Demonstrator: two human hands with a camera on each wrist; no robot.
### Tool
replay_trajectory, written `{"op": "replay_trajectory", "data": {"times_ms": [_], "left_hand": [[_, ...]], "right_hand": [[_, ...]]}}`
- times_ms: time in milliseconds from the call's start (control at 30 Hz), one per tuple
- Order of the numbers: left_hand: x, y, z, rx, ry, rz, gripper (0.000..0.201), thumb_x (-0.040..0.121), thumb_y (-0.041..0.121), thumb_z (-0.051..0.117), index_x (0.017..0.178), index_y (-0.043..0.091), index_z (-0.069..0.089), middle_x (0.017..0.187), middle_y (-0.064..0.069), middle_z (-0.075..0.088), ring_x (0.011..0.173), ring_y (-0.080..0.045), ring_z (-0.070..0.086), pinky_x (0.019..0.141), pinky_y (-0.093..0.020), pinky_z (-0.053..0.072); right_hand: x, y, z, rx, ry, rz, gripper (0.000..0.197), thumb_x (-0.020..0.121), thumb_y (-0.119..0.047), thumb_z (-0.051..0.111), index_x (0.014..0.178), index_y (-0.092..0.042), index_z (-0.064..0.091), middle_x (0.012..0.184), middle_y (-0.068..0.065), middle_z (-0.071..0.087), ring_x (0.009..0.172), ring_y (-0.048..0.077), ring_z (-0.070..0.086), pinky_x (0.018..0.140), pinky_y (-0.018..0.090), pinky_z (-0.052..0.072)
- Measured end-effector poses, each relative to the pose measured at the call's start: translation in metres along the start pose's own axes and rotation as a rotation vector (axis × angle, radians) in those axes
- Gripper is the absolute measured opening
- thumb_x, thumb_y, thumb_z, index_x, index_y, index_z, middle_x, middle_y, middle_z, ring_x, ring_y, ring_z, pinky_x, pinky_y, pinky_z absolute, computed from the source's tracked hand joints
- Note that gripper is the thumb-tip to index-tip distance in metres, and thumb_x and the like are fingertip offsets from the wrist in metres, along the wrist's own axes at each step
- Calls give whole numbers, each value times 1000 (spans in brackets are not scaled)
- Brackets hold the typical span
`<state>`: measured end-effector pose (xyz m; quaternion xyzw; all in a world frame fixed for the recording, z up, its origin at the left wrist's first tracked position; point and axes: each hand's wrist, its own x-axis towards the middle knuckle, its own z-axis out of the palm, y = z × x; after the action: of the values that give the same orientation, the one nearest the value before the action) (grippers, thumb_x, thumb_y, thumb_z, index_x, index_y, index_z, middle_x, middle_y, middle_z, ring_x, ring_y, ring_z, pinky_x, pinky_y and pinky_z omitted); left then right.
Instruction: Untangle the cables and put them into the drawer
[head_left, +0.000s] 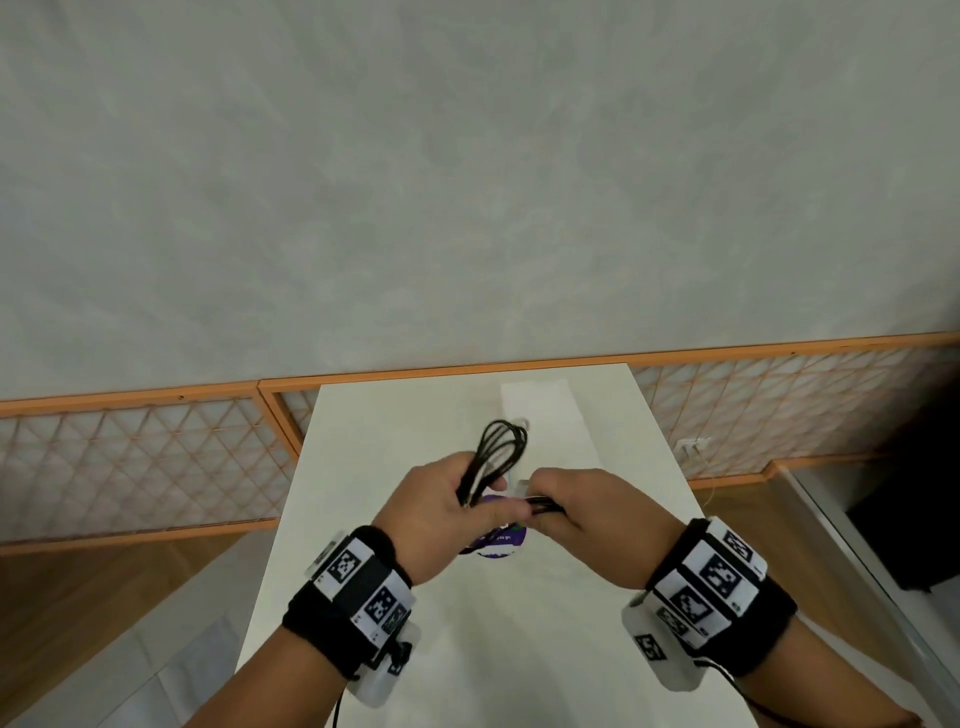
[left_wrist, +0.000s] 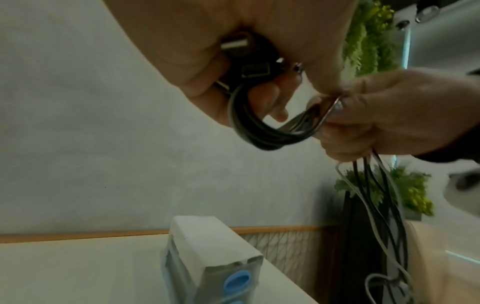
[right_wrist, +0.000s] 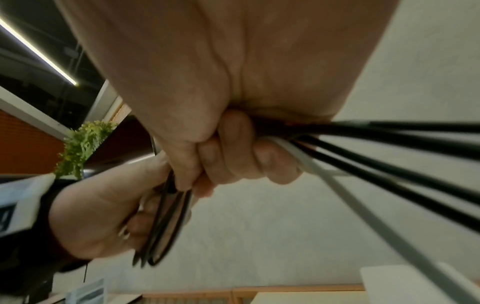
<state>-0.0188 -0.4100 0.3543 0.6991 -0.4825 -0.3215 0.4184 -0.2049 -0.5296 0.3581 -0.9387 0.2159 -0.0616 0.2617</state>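
Left hand (head_left: 451, 499) clenched on coiled black cables (head_left: 500, 448), plugs tucked in palm. Right hand (head_left: 587, 512) gripping the mixed black-and-white strands, probably to draw them apart. Held above a white table (head_left: 597, 649), near its middle. Far: small drawer unit (left_wrist: 215, 255), grey wall, orange-framed lattice.

Grey wall (head_left: 467, 182) above orange-framed lattice panels (head_left: 140, 467), behind a white table (head_left: 597, 649)
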Motion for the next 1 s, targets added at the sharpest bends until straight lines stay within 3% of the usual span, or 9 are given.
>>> {"op": "replay_trajectory", "data": {"times_ms": [167, 267, 367, 500, 600, 700, 800, 900, 1000], "left_hand": [[-3, -8, 7, 172, -215, -30, 28, 73, 44, 90, 89, 29, 74, 78, 15, 76, 69, -1, 68, 69, -25, 55], [0, -12, 4, 169, -199, -41, 22, 82, 44, 84, 83, 26, 70, 66, 16, 65, 56, 2, 56, 63, -22, 45], [2, -12, -4, 315, -143, 82, 21, 92, 50, 72, 85, 32, 63, 90, 12, 53, 72, 1, 55, 65, -13, 39], [4, -7, -19, 194, -56, 89, 18, 101, 43, 62, 87, 32, 62, 76, 10, 69, 65, 5, 60, 62, -13, 42], [1, -6, -17, 44, -55, 67, 26, 102, 42, 62, 86, 21, 62, 65, -7, 70, 56, -12, 59, 58, -24, 48], [-3, -3, -3, -90, -41, 39, 26, 101, 40, 64, 85, 19, 61, 58, 1, 62, 56, -20, 60, 59, -33, 49], [-4, 1, 14, -142, -74, 78, 17, 103, 36, 62, 97, 21, 62, 56, 6, 59, 53, -16, 59, 60, -33, 51], [-3, 4, 25, -88, -113, 125, 20, 103, 39, 59, 116, 25, 56, 61, 9, 60, 53, -10, 60, 58, -27, 50], [-2, 6, 32, 16, -115, 101, 30, 101, 44, 59, 121, 25, 48, 67, 4, 63, 53, -6, 60, 57, -24, 48]], "right_hand": [[5, -11, -3, 99, 6, -25, 15, 95, -39, 64, 104, -34, 74, 95, -12, 77, 85, 6, 69, 76, 28, 54], [7, -12, -3, 69, 64, 6, 16, 93, -47, 66, 102, -36, 73, 89, -15, 75, 81, 4, 68, 73, 29, 55], [6, -8, -7, 138, 88, 37, 14, 96, -45, 66, 89, -33, 66, 71, -18, 66, 69, 1, 62, 62, 17, 46], [5, 4, -10, 181, -3, 143, 29, 102, -46, 55, 83, -26, 64, 64, -12, 63, 60, 5, 58, 62, 26, 50], [6, 2, -7, 412, 69, 178, 31, 107, -37, 51, 80, -23, 59, 59, -20, 55, 56, 1, 50, 58, 17, 39], [11, -10, 0, 854, 242, 235, 33, 107, -33, 53, 76, -21, 52, 66, -12, 45, 60, 8, 40, 59, 20, 37], [17, -22, 11, 1064, 366, 283, 32, 108, -35, 50, 82, -18, 60, 77, 3, 60, 68, 23, 54, 67, 38, 46], [22, -38, 14, 1349, 350, 320, 35, 110, -32, 42, 118, -8, 66, 105, 25, 71, 77, 44, 65, 60, 49, 54], [26, -49, 10, 1581, 238, 380, 37, 104, -35, 41, 116, -20, 72, 119, 16, 72, 84, 39, 70, 57, 45, 49]]}}
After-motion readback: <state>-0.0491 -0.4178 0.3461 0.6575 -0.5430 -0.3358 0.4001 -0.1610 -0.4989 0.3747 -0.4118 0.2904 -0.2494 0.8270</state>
